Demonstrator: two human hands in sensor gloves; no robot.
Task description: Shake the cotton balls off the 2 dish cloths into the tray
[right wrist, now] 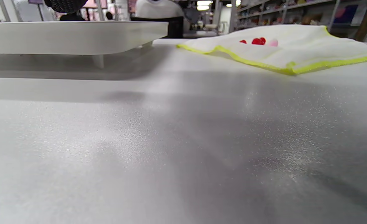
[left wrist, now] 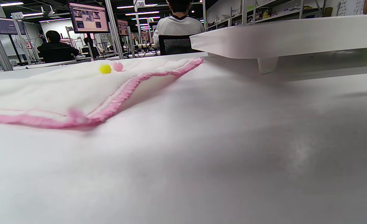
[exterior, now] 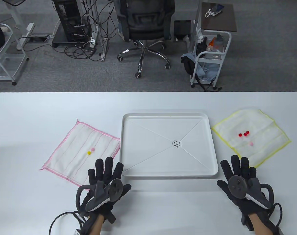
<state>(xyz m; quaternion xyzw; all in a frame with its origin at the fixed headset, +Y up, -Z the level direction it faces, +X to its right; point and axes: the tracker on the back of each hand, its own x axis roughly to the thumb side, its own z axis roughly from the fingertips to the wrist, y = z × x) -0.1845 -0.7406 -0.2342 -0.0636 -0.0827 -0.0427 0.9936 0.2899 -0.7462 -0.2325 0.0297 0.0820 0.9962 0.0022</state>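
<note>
A white tray (exterior: 128, 171) with a centre drain sits mid-table and holds nothing. To its left lies a pink-edged dish cloth (exterior: 72, 151) carrying a yellow cotton ball (exterior: 89, 153) and a pink cotton ball (exterior: 92, 149). To the tray's right lies a yellow-edged dish cloth (exterior: 260, 132) with three red cotton balls (exterior: 244, 134) and a pale pink one (exterior: 250, 144). My left hand (exterior: 104, 176) lies flat, fingers straight, its fingertips over the pink cloth's near corner. My right hand (exterior: 238, 173) lies flat too, fingertips at the yellow cloth's near corner. The wrist views show the pink-edged cloth (left wrist: 46, 90) and the yellow-edged cloth (right wrist: 289, 46) from table height.
The white table (exterior: 163, 208) ends at a far edge, beyond which stand an office chair (exterior: 146, 29), a wheeled cart (exterior: 209, 53) and cables on the floor. Glove cables trail off the near edge by each wrist.
</note>
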